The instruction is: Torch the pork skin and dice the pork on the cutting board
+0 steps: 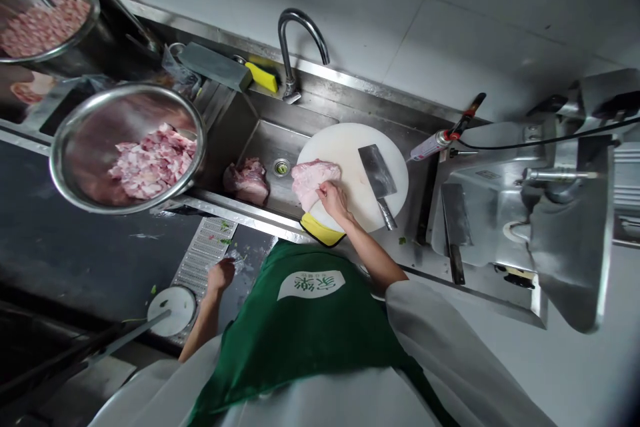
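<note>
A slab of pale pink raw meat [314, 180] lies on the left part of a round white cutting board [350, 147]. My right hand [333, 201] is on its near edge, thumb and fingers pinched together at the surface. Right of the meat, a cleaver [377, 172] rests flat on the board, its handle toward me. My left hand [221, 275] hangs lower left, away from the board, fingers curled closed. Something clear and shiny shows beside it; whether the hand holds it is unclear. Another chunk of meat [247, 181] sits in the sink [270, 137].
A steel bowl of cut meat [153, 161] stands left of the sink. Behind it is a pot of diced meat [47, 25]. A faucet [300, 33] arches at the back. On the right are a second cleaver [456, 213], a torch canister [431, 145] and a steel machine [565, 213].
</note>
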Motion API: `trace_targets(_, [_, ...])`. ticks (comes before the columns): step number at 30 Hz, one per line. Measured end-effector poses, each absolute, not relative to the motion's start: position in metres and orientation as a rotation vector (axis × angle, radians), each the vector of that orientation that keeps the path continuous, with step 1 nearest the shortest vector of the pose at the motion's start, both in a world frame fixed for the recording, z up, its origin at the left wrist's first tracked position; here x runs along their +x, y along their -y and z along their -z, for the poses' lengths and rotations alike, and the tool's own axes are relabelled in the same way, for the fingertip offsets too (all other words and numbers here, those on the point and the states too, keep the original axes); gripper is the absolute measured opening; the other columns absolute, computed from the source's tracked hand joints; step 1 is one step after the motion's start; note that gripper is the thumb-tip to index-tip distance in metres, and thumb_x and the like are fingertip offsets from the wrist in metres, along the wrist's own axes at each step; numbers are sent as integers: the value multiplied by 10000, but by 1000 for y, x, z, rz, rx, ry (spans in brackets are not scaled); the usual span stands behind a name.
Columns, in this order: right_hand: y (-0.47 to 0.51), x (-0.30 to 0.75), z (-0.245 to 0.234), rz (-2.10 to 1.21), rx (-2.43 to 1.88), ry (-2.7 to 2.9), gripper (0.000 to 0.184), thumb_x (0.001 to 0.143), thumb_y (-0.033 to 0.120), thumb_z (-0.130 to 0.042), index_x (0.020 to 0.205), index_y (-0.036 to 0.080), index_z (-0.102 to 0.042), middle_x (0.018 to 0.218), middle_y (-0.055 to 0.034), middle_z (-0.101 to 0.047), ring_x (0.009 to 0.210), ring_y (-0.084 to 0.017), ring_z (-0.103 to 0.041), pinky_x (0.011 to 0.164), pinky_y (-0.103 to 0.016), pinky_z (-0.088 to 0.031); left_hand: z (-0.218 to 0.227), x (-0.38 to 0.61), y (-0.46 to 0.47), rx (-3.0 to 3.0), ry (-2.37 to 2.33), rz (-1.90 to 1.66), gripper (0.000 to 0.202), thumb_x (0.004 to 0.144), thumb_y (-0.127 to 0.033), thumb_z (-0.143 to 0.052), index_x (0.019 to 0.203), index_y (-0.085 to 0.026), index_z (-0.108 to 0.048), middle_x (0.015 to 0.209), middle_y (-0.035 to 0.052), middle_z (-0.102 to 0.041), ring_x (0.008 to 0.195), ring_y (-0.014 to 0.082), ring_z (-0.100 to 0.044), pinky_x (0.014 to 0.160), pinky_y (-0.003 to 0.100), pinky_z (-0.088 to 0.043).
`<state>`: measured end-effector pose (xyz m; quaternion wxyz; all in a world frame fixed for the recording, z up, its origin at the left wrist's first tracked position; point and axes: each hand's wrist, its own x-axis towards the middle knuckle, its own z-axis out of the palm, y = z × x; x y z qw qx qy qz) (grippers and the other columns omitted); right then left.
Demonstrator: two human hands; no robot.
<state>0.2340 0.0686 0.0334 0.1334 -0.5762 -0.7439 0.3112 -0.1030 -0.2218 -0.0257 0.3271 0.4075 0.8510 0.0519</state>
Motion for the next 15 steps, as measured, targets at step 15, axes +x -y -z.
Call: trace_targets(15, [-60, 254, -44, -952, -1542, 2075, 165, 930, 246, -603, 781, 215, -666, 753, -8, -680, 693, -171, -553, 662, -265, -343, -20, 58, -6, 1640, -1718, -913, 295, 915, -404, -659, 1067, -167, -747, 1042, 118, -722, 1002, 259, -638, 942, 385, -509])
